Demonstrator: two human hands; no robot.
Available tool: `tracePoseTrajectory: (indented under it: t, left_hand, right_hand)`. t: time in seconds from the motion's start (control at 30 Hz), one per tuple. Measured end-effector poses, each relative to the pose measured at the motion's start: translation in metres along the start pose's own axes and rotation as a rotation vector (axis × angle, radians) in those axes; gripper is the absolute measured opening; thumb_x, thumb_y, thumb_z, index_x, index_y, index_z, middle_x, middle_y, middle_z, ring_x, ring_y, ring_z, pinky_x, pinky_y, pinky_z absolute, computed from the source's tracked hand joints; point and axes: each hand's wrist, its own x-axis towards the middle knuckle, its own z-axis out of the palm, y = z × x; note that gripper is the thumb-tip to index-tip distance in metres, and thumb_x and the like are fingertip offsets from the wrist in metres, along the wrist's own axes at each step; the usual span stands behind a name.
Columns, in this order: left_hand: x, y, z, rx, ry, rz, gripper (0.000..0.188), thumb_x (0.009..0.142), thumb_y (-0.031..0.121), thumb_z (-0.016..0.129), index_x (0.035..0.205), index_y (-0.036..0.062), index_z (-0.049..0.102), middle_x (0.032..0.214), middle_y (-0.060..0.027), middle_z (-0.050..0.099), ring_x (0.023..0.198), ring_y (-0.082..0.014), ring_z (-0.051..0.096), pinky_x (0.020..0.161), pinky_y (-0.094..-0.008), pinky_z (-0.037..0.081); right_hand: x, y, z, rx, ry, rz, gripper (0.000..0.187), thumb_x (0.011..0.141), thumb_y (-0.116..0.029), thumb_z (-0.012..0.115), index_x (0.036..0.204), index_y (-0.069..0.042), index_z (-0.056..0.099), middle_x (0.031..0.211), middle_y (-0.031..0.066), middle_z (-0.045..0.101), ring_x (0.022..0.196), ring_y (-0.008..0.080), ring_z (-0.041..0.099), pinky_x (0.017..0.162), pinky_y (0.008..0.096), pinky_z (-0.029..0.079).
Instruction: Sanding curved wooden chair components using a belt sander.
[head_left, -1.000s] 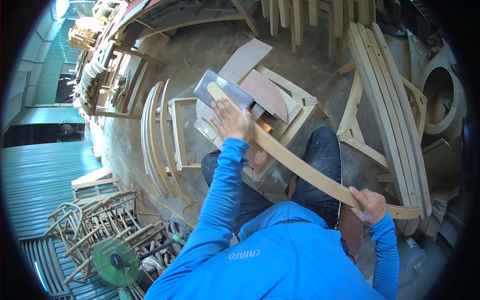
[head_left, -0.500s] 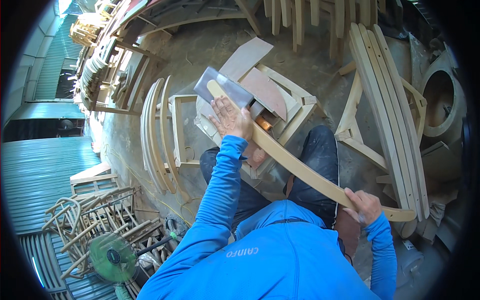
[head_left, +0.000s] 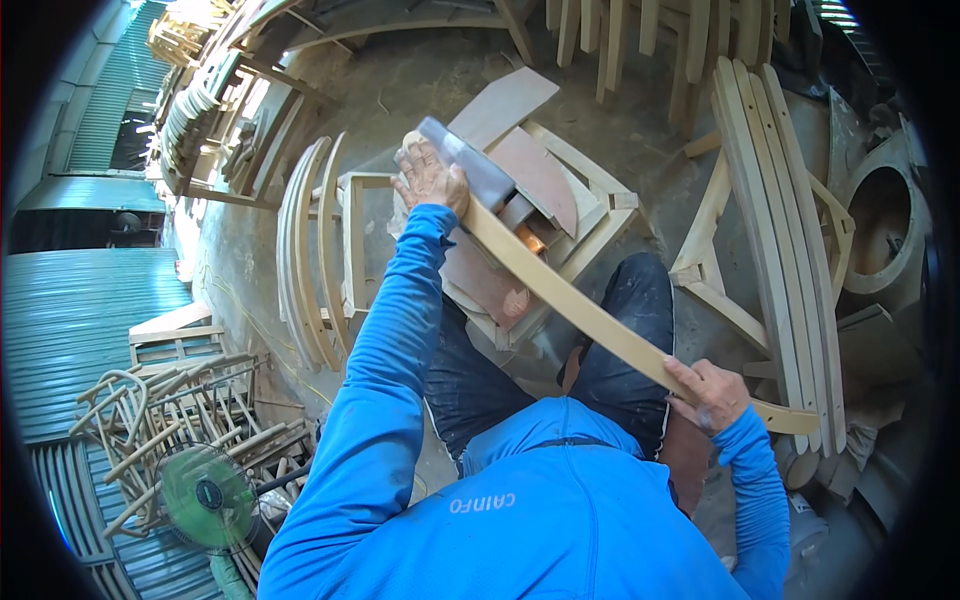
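Rail (head_left: 570,298) held slantwise at both ends

The curved, pale wooden piece is stretched from upper left to lower right, its upper end just beside a smooth grey block (head_left: 470,165); whether the two touch cannot be told. That end is partly covered by the left hand (head_left: 432,177), its fingers extended, slightly parted and laid over the wood. Near the lower end, the wood is gripped by the right hand (head_left: 712,395), fingers curled over its edge. Pinkish panels (head_left: 512,105) are set on a wooden frame (head_left: 622,202).

Left fingers (head_left: 424,154) — outstretched; right fingers (head_left: 684,373) curled
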Motion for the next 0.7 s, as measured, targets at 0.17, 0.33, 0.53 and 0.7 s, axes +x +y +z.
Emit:
tracePoseTrajectory:
  t: [0.17, 0.33, 0.53, 0.7]
  left_hand:
    - [-0.045, 0.029, 0.019, -0.093, 0.042, 0.006, 0.084, 0.097, 0.041, 0.052, 0.163, 0.0005, 0.02, 0.173, -0.017, 0.012, 0.161, -0.0354, 0.003, 0.126, -0.0601, 0.003]
    - [-0.014, 0.017, 0.006, -0.083, 0.069, 0.007, 0.084, 0.097, 0.04, 0.052, 0.162, -0.0014, 0.021, 0.172, -0.0191, 0.015, 0.161, -0.0329, 0.003, 0.128, -0.0571, 0.003]
    - [0.041, -0.01, 0.024, -0.091, 0.077, -0.019, 0.086, 0.096, 0.044, 0.053, 0.163, 0.0011, 0.02, 0.173, -0.0158, 0.012, 0.161, -0.0321, 0.003, 0.128, -0.0561, 0.007]
    - [0.084, -0.036, 0.007, -0.168, 0.093, -0.038, 0.083, 0.099, 0.04, 0.05, 0.164, 0.001, 0.017, 0.172, -0.0169, 0.013, 0.161, -0.0333, 0.006, 0.128, -0.0561, 0.008]
  right_hand:
    - [-0.046, 0.034, -0.015, -0.01, -0.099, 0.029, 0.079, 0.075, -0.026, 0.086, 0.147, -0.018, 0.056, 0.087, 0.0116, 0.06, 0.073, 0.0308, 0.064, 0.063, 0.0407, 0.054]
    - [-0.003, 0.042, -0.018, -0.008, -0.113, -0.012, 0.077, 0.075, -0.025, 0.085, 0.146, -0.018, 0.057, 0.087, 0.0117, 0.061, 0.071, 0.0309, 0.064, 0.062, 0.0407, 0.053]
    - [0.039, 0.047, -0.001, -0.06, -0.005, -0.026, 0.072, 0.075, -0.02, 0.083, 0.143, -0.018, 0.061, 0.082, 0.0113, 0.059, 0.068, 0.0314, 0.062, 0.058, 0.0434, 0.052]
    - [0.088, 0.02, 0.003, -0.188, -0.008, -0.069, 0.089, 0.075, -0.02, 0.084, 0.155, -0.02, 0.047, 0.087, 0.0141, 0.061, 0.074, 0.0356, 0.065, 0.064, 0.0458, 0.053]
